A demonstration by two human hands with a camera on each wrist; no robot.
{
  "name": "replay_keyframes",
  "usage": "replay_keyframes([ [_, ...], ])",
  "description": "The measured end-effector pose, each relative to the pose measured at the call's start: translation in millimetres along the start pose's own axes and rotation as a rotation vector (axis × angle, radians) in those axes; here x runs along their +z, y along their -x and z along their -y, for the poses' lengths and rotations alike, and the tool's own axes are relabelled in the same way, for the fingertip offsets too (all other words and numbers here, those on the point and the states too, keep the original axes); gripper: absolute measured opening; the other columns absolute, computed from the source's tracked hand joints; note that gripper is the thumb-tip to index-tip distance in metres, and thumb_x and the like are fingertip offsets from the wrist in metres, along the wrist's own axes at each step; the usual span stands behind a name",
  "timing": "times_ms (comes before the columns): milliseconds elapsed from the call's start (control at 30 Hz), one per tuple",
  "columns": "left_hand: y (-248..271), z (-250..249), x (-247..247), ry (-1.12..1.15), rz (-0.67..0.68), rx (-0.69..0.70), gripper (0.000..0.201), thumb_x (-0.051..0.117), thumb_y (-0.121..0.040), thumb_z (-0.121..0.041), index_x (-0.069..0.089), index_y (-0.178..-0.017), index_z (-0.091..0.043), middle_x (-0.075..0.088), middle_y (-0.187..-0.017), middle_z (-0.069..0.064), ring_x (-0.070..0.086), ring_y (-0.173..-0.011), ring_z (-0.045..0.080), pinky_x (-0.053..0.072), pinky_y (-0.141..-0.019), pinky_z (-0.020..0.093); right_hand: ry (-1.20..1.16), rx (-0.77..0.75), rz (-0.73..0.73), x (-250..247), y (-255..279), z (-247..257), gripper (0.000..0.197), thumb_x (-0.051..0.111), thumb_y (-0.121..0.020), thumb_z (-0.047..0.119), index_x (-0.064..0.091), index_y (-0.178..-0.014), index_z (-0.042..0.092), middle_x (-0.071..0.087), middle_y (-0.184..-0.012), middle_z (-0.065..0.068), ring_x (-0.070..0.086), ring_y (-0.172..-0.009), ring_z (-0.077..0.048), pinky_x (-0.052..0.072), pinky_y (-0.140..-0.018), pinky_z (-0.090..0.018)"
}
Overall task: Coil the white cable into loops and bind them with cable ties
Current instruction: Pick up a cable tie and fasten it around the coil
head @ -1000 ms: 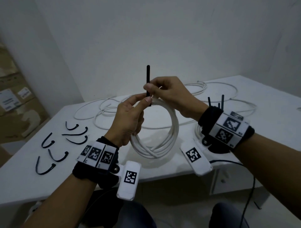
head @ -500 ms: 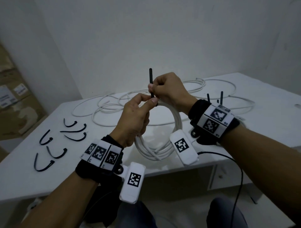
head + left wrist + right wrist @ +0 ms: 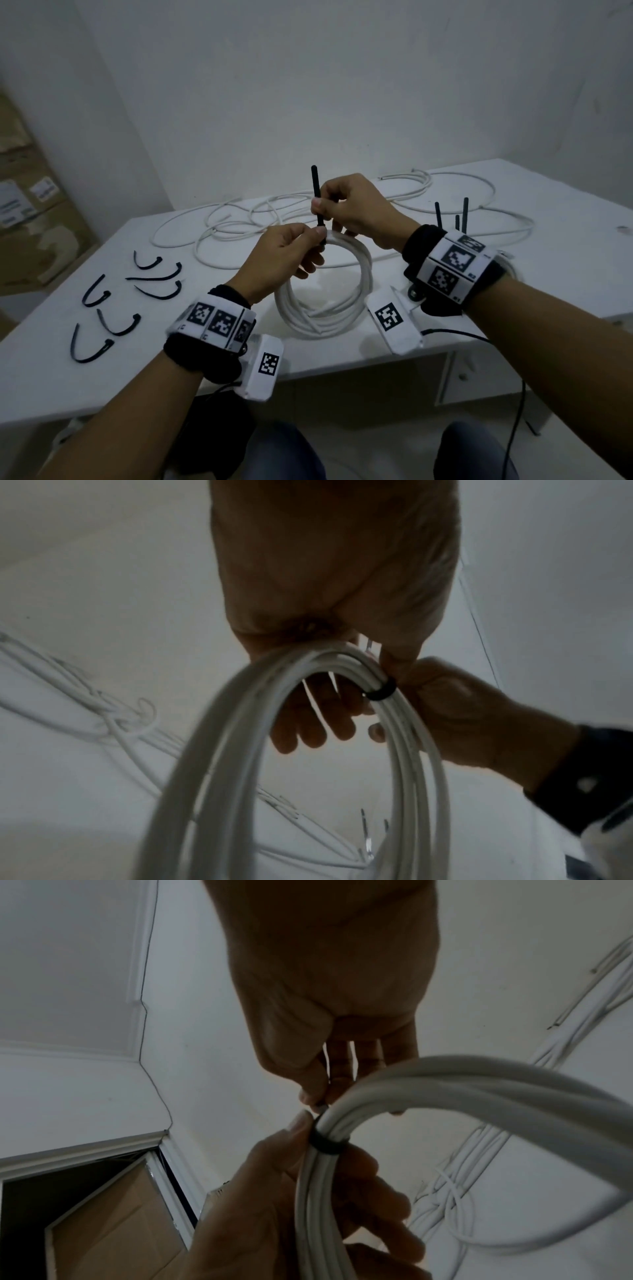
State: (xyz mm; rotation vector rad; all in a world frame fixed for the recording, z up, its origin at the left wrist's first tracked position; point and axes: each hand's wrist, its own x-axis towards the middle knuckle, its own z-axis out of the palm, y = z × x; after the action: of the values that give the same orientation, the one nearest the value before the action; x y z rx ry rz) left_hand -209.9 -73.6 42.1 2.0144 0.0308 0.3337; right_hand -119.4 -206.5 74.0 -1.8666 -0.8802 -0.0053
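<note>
The white cable coil (image 3: 363, 274) stands upright over the table's front edge. My left hand (image 3: 317, 234) holds its top, thumb and forefinger pinched on the strands and the other fingers through the loop. A black cable tie (image 3: 318, 192) circles the strands there, and its tail points straight up. My right hand (image 3: 320, 207) pinches that tail just above the coil. In the left wrist view the tie band (image 3: 382, 689) wraps the coil (image 3: 240, 750) beside the right hand (image 3: 455, 715). The right wrist view shows the band (image 3: 327, 1144) on the coil (image 3: 445, 1083) above the left hand's fingers (image 3: 369, 1199).
Several spare black ties (image 3: 113, 308) lie curled on the white table (image 3: 565, 274) at the left. Loose white cable (image 3: 274, 212) sprawls along the back. Behind my right wrist, black tie tails (image 3: 464, 212) stick up. Cardboard boxes (image 3: 27, 222) stand at the far left.
My right forearm has swung left, closer to the coil. Both hands keep their hold at the top of the coil, and the tie tail still points up.
</note>
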Motion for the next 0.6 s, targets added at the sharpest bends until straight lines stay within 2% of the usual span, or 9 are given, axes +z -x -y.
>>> replay_keyframes([
  [100,-1.6,2.7,2.9,-0.117,-0.088,0.069,0.030,0.057,-0.095,-0.029,0.070,-0.080,-0.007,0.070,-0.073,0.004,0.062,-0.065,0.010,0.052,-0.063,0.030,0.064,-0.038,-0.031,5.2,-3.0,-2.4,0.027,0.061,-0.091,0.018,0.061,-0.081,-0.007,0.065,-0.078,-0.012,0.052,-0.051,-0.002,0.042,-0.049,-0.013],
  [133,-2.1,2.5,4.8,-0.124,-0.108,0.082,0.027,0.057,-0.095,-0.028,0.069,-0.081,-0.008,0.068,-0.071,0.005,0.059,-0.058,0.009,0.050,-0.058,0.027,0.075,-0.048,-0.046,6.6,-3.7,-3.1,0.026,0.061,-0.091,0.018,0.061,-0.080,-0.005,0.066,-0.077,-0.012,0.052,-0.051,-0.002,0.044,-0.053,-0.017],
  [200,-4.2,2.4,9.3,-0.121,-0.148,0.124,0.018,0.057,-0.094,-0.025,0.066,-0.087,-0.012,0.060,-0.063,0.004,0.048,-0.044,0.007,0.043,-0.046,0.024,0.083,-0.062,-0.070,8.6,-5.7,-4.9,0.024,0.061,-0.091,0.018,0.061,-0.075,0.000,0.066,-0.078,-0.012,0.054,-0.058,-0.010,0.048,-0.063,-0.030],
  [267,-6.7,3.9,12.9,-0.122,-0.194,0.196,0.017,0.056,-0.094,-0.027,0.067,-0.090,-0.015,0.057,-0.061,-0.004,0.041,-0.044,0.009,0.036,-0.045,0.024,0.092,-0.070,-0.093,9.8,-5.9,-4.9,0.022,0.059,-0.090,0.019,0.060,-0.073,0.006,0.066,-0.077,-0.010,0.055,-0.064,-0.015,0.049,-0.067,-0.035],
  [333,-7.6,4.9,15.8,-0.079,-0.224,0.245,0.025,0.054,-0.094,-0.035,0.069,-0.090,-0.016,0.062,-0.066,-0.007,0.048,-0.051,0.013,0.038,-0.052,0.028,0.107,-0.072,-0.111,9.4,-6.3,-5.2,0.023,0.060,-0.090,0.020,0.059,-0.071,0.007,0.063,-0.069,0.001,0.053,-0.061,-0.008,0.045,-0.064,-0.030],
  [400,-8.0,1.3,17.0,-0.022,-0.227,0.254,0.029,0.052,-0.098,-0.033,0.068,-0.081,-0.015,0.060,-0.061,-0.013,0.048,-0.052,0.001,0.036,-0.054,0.020,0.101,-0.058,-0.154,8.4,-7.0,-4.5,0.025,0.060,-0.089,0.018,0.054,-0.067,0.007,0.056,-0.061,0.008,0.048,-0.053,-0.002,0.039,-0.057,-0.022],
  [467,-9.3,-6.7,19.2,-0.009,-0.223,0.243,0.034,0.050,-0.100,-0.027,0.060,-0.067,-0.022,0.051,-0.047,-0.019,0.044,-0.045,-0.004,0.030,-0.047,0.010,-0.009,-0.025,-0.218,7.1,-10.1,-4.7,0.027,0.060,-0.088,0.011,0.050,-0.064,0.005,0.056,-0.059,0.002,0.047,-0.049,0.001,0.039,-0.053,-0.019],
  [533,-10.7,-11.5,23.0,-0.029,-0.212,0.243,0.039,0.050,-0.100,-0.026,0.052,-0.061,-0.029,0.046,-0.042,-0.018,0.040,-0.041,-0.002,0.026,-0.045,0.012,-0.100,0.012,-0.240,5.3,-12.3,-4.1,0.025,0.060,-0.087,0.007,0.052,-0.064,0.000,0.060,-0.063,-0.007,0.053,-0.055,-0.005,0.044,-0.056,-0.023],
  [600,-9.1,-13.8,27.2,-0.030,-0.206,0.223,0.039,0.049,-0.100,-0.026,0.049,-0.062,-0.028,0.047,-0.042,-0.018,0.039,-0.041,-0.001,0.025,-0.046,0.016,-0.094,0.045,-0.217,4.6,-11.9,-5.9,0.029,0.060,-0.085,0.006,0.050,-0.059,0.001,0.059,-0.061,-0.007,0.053,-0.053,-0.007,0.043,-0.054,-0.022],
])
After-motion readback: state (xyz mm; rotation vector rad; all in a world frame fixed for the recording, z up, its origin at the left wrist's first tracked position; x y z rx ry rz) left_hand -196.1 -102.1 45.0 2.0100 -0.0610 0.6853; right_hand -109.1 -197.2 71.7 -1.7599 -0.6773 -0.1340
